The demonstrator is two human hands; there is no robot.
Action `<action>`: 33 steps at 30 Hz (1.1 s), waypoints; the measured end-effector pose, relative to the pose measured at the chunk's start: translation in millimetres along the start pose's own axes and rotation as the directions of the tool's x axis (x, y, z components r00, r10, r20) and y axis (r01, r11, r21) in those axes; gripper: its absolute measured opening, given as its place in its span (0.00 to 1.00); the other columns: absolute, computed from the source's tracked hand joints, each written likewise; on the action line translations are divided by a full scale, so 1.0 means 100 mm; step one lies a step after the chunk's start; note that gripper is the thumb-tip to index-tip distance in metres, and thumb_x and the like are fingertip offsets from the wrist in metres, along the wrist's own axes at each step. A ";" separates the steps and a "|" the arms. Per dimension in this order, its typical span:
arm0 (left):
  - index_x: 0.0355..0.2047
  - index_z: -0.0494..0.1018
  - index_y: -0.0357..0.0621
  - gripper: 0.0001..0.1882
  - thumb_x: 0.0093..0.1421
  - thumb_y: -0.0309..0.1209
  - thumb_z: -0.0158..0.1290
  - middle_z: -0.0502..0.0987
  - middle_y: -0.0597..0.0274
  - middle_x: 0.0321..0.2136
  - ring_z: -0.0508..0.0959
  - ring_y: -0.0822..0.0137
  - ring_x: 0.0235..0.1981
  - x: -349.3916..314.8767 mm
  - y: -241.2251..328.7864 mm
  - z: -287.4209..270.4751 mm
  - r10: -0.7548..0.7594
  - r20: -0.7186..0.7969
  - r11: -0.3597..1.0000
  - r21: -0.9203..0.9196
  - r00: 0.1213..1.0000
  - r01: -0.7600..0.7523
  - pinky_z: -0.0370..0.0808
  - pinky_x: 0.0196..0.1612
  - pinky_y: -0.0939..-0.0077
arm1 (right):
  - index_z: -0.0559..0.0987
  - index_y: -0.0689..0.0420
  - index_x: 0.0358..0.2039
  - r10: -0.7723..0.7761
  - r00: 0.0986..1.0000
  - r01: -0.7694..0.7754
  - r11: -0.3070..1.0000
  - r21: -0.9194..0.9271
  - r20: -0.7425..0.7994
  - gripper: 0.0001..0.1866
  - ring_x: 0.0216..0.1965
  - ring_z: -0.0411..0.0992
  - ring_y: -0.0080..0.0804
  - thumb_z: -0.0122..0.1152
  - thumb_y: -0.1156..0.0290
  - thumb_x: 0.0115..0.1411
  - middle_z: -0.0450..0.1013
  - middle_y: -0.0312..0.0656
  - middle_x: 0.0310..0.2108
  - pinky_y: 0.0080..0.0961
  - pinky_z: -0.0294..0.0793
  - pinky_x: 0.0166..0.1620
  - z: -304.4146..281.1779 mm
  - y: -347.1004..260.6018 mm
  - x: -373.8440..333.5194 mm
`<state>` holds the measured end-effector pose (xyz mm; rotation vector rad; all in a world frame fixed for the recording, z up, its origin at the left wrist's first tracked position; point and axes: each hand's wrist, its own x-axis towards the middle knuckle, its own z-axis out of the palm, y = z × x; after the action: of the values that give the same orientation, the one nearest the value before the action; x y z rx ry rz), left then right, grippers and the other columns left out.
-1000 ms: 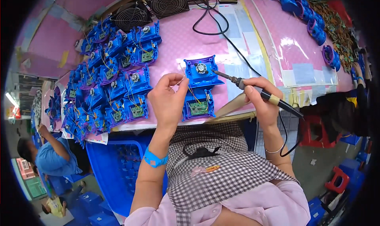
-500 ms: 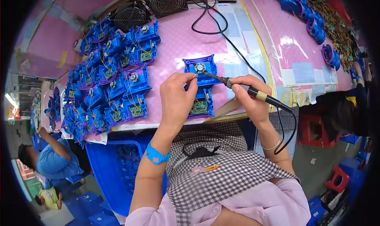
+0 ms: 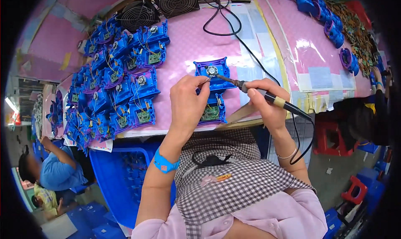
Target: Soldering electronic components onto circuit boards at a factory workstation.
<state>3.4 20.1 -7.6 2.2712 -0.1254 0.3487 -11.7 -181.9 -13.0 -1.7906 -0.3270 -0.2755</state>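
Observation:
In front of me on the pink table lies a blue plastic housing (image 3: 223,65) with a round silver speaker (image 3: 212,71) in it. My left hand (image 3: 187,103) pinches a thin wire beside the speaker's lower edge. With my right hand (image 3: 268,111) I hold a soldering iron (image 3: 279,101) like a pen, its tip at that same edge; whether it touches is too small to tell. Nearer to me, a second housing half (image 3: 221,109) carries a green circuit board (image 3: 210,113), partly behind my left hand.
Many similar blue housings (image 3: 144,86) with wires crowd the table's left side. Two black fans (image 3: 177,2) stand at the back. The iron's black cable (image 3: 255,57) crosses the table. Below the edge sits a blue bin (image 3: 104,172). Another person (image 3: 62,168) is at far left.
The housing with the speaker, both hands and the iron have shifted very slightly to the right. The wire pinch and the grip on the iron look the same.

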 end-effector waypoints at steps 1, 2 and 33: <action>0.30 0.79 0.36 0.06 0.51 0.24 0.57 0.79 0.52 0.26 0.78 0.58 0.25 0.00 0.00 0.00 0.002 -0.001 1.000 0.002 1.000 -0.002 0.73 0.30 0.68 | 0.80 0.65 0.35 -0.001 1.000 0.001 1.000 0.000 0.001 0.08 0.21 0.70 0.18 0.59 0.77 0.55 0.74 0.38 0.25 0.14 0.66 0.25 -0.01 -0.02 0.00; 0.30 0.79 0.36 0.06 0.51 0.24 0.57 0.79 0.52 0.26 0.78 0.58 0.25 0.00 0.00 0.00 0.001 -0.002 1.000 0.002 1.000 -0.001 0.73 0.30 0.68 | 0.80 0.65 0.35 0.011 0.999 -0.010 0.999 0.049 -0.032 0.08 0.22 0.70 0.19 0.59 0.77 0.55 0.74 0.39 0.25 0.15 0.66 0.25 -0.01 -0.04 -0.01; 0.26 0.76 0.35 0.12 0.55 0.34 0.56 0.75 0.50 0.24 0.78 0.54 0.27 -0.20 0.30 0.04 0.060 0.159 0.960 0.263 0.985 -0.101 0.75 0.28 0.65 | 0.74 0.60 0.44 -0.001 0.960 0.081 0.958 0.275 -0.281 0.14 0.21 0.60 0.19 0.49 0.63 0.68 0.66 0.36 0.23 0.15 0.58 0.23 -0.19 0.03 -0.04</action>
<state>-20.7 -2.7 5.7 2.5687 -0.2627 0.2485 -15.0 -201.7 -12.5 -1.4400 -0.1914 -0.4810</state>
